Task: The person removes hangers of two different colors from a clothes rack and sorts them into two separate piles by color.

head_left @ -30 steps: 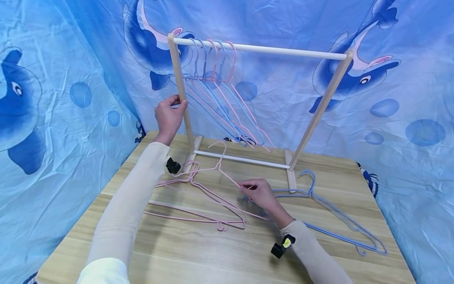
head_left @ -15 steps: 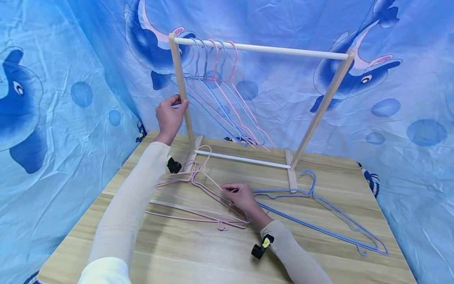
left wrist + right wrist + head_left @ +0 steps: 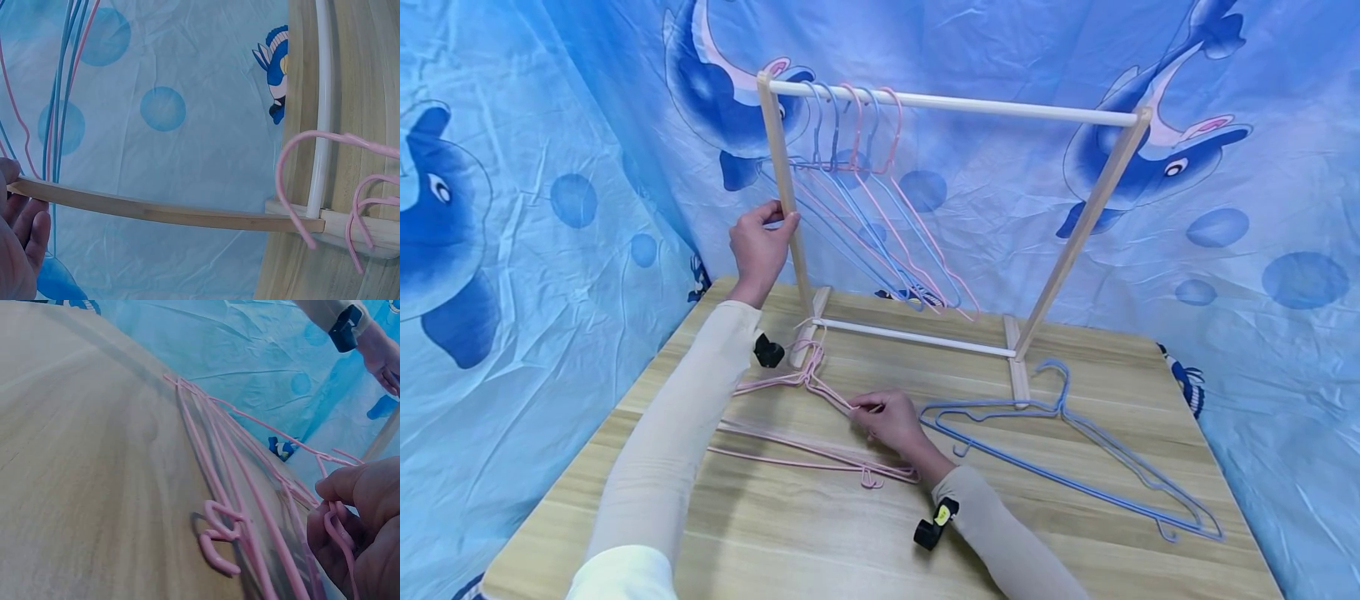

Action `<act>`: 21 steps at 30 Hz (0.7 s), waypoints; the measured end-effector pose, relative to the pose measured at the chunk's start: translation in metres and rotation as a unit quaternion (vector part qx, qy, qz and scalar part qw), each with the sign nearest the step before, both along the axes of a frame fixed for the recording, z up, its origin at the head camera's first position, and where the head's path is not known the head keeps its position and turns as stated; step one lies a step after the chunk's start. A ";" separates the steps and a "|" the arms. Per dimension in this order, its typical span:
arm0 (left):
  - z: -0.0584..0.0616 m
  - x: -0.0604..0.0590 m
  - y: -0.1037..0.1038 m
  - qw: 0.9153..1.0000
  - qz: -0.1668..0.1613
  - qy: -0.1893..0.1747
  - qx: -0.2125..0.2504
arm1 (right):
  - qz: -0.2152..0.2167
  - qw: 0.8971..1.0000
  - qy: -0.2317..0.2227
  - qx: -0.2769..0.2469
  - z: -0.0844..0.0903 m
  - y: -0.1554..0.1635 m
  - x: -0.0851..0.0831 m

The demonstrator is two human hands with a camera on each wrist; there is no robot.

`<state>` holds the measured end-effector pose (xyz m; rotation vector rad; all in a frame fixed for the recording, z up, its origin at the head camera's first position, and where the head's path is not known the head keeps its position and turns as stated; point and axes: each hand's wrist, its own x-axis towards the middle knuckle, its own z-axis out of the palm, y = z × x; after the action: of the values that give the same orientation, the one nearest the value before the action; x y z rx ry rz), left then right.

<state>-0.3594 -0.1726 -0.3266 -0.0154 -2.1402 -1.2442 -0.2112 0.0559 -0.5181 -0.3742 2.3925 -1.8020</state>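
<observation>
Thin pink wire hanger (image 3: pixel 820 392) lies on the wooden worktop (image 3: pixel 820 533) atop the pink pile, right hand (image 3: pixel 891 421) pinching its arm, left hand (image 3: pixel 758 250) gripping the wooden rack post (image 3: pixel 784 187); hooks look interlocked, so lifting risks dragging neighbours.

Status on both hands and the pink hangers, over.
Left hand grips wooden rack post. Right hand pinches pink wire hanger atop pink pile on wooden table. Blue wire hangers lie beside, apart.
</observation>
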 end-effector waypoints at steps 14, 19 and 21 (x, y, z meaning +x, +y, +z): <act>0.000 0.001 0.000 1.000 -0.003 -0.002 0.000 | -0.017 0.992 0.080 0.094 0.001 -0.004 0.000; 0.000 0.001 0.000 1.000 -0.003 0.002 0.000 | -0.014 0.990 0.073 0.116 -0.001 -0.005 0.000; 0.000 0.002 0.000 1.000 -0.002 0.002 0.001 | -0.013 0.990 0.073 0.122 -0.002 -0.004 0.000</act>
<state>-0.3578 -0.1727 -0.3268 -0.0222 -2.1371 -1.2476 -0.2113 0.0516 -0.5202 -0.4635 2.6885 -1.5146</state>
